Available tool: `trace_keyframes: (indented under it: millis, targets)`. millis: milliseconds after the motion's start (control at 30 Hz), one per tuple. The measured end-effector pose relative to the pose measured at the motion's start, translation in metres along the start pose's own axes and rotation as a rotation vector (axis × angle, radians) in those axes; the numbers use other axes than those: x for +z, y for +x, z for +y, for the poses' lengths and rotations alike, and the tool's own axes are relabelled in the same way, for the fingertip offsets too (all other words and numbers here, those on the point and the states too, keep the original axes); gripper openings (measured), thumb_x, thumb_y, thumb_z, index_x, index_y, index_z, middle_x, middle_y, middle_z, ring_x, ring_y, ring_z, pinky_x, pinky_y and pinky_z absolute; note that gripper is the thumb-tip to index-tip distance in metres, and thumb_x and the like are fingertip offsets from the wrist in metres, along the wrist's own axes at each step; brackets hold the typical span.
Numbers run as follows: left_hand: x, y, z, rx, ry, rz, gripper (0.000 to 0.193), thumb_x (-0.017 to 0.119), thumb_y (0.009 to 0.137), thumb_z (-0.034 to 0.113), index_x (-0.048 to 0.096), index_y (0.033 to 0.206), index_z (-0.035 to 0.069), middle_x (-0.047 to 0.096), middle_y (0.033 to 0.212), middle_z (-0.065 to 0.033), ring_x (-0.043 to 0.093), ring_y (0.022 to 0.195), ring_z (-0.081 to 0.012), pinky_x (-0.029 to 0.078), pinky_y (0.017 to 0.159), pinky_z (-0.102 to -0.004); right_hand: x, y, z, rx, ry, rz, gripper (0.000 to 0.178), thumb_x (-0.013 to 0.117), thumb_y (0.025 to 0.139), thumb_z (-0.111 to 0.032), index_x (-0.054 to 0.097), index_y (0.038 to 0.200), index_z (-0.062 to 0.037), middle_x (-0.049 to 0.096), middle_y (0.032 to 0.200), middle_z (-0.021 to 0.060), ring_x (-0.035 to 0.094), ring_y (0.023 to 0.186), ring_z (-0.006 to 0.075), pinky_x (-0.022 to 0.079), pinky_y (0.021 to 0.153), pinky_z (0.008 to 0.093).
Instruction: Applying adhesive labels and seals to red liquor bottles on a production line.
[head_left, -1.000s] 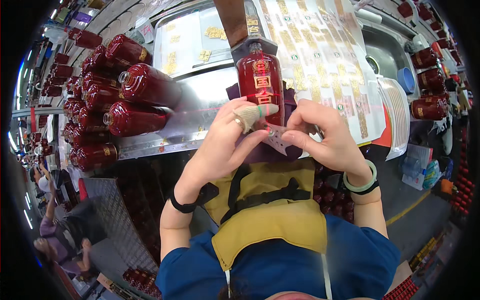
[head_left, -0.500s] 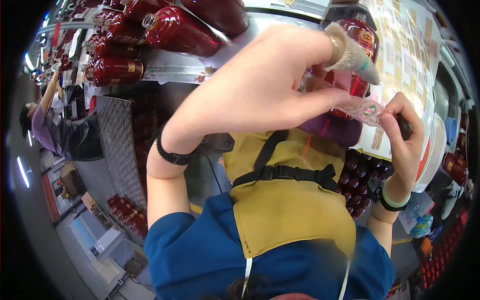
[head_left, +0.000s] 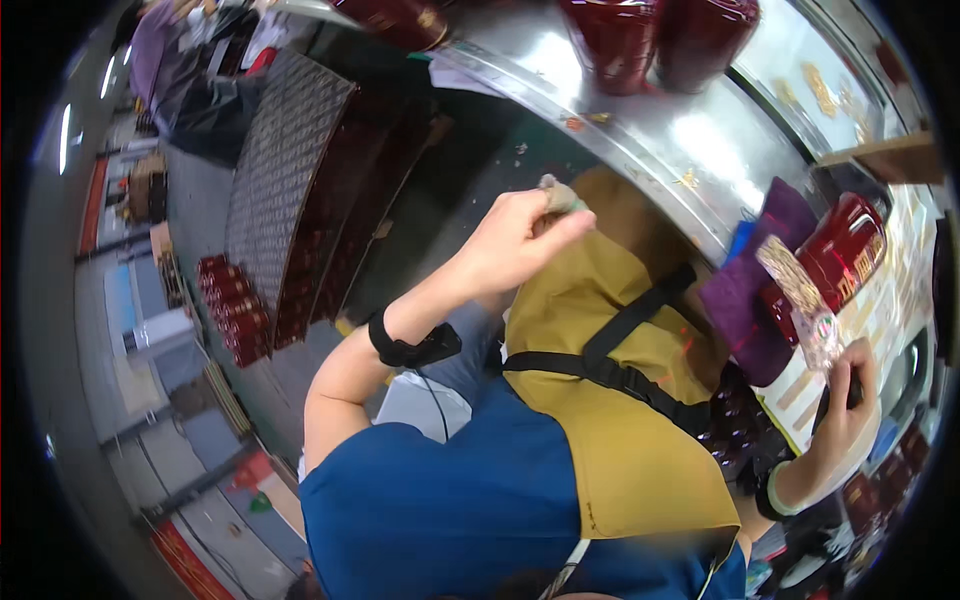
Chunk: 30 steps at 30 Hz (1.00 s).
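Note:
My left hand point(head_left: 515, 245) is raised over the apron, away from the bench. Its thumb is stretched out, one finger wears a cloth wrap, and the other fingers are partly hidden; I see nothing held in it. At the right, my right hand point(head_left: 848, 410) pinches the lower end of a patterned strip point(head_left: 795, 280), gold above and clear with a small oval emblem below. A dark object, its kind unclear, also shows in that palm. Behind the strip a dark red bottle point(head_left: 850, 245) with gold markings lies tilted on a purple cloth point(head_left: 735, 295).
More red bottles point(head_left: 615, 45) stand on the metal bench point(head_left: 540, 75). Sheets with gold patterns point(head_left: 915, 265) lie at the right. A textured panel point(head_left: 280, 170) and stacked red bottles point(head_left: 230, 310) are at the left. Another person in purple point(head_left: 150, 45) is at the upper left.
My left hand has come off the strip and moved left, away from the bottle. My right hand still holds the strip, now lower right. The whole view has turned.

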<state>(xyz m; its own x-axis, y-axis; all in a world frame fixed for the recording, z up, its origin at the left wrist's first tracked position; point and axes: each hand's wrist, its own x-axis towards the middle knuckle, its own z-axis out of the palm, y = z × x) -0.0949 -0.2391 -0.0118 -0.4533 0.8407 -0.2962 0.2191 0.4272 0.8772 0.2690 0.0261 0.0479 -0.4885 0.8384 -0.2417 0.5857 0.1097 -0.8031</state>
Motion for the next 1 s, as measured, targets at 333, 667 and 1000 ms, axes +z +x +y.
trace_keyframes:
  millis: [333, 667, 1000]
  targets:
    - [0.065, -0.018, -0.227, -0.799, 0.263, -0.237, 0.078, 0.036, 0.103, 0.063, 0.054, 0.143, -0.002, 0.056, 0.145, -0.0291, 0.058, 0.129, -0.0463, 0.044, 0.110, -0.0492, -0.030, 0.019, 0.031, -0.177, 0.131, 0.112, 0.016, 0.060, 0.106, -0.012, 0.059, 0.102, 0.0035, 0.057, 0.102, 0.0018, 0.051, 0.099, 0.0102, 0.038, 0.095, 0.0237]
    - [0.032, 0.005, -0.213, -0.877, 0.391, -0.582, 0.061, 0.054, 0.097, 0.058, 0.074, 0.122, 0.006, 0.073, 0.123, -0.0204, 0.071, 0.114, -0.0345, 0.058, 0.088, -0.0457, -0.004, 0.012, -0.015, -0.086, -0.027, 0.170, 0.012, 0.060, 0.104, -0.006, 0.060, 0.096, 0.0031, 0.055, 0.093, -0.0012, 0.048, 0.090, 0.0086, 0.038, 0.086, 0.0215]
    - [-0.010, 0.057, 0.117, 0.166, 0.392, -0.512, 0.021, 0.063, 0.092, 0.012, 0.073, 0.104, -0.002, 0.076, 0.095, -0.0174, 0.074, 0.090, -0.0318, 0.056, 0.086, -0.0390, 0.016, 0.001, -0.056, -0.316, 0.026, 0.016, 0.006, 0.077, 0.086, -0.002, 0.071, 0.086, -0.0006, 0.055, 0.070, 0.0019, 0.050, 0.064, 0.0107, 0.038, 0.060, 0.0275]
